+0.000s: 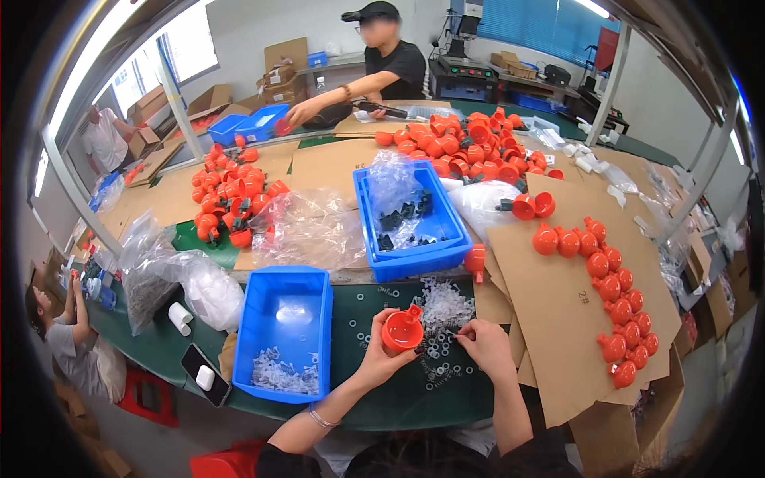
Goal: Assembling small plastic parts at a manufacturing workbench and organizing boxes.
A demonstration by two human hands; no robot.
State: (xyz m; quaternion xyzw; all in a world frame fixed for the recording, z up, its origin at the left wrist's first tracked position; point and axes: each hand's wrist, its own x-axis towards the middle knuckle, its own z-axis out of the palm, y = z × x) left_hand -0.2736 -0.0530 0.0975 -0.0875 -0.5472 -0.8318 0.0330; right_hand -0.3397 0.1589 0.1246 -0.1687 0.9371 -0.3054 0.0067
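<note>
My left hand is wrapped round an orange-red plastic cup-shaped part, its round opening facing up and its short neck pointing away from me. To the right, my right hand is closed in a pinch, with a tiny piece at the fingertips too small to name. Between and beyond the hands lies a heap of small clear plastic pieces on the green tabletop. Small white rings are scattered next to my right fingertips.
Left of my hands stands a blue bin with clear pieces; a phone lies beside it. Ahead, stacked blue bins hold dark parts. Orange-red parts line the cardboard at right. Across the table, a person reaches toward blue bins.
</note>
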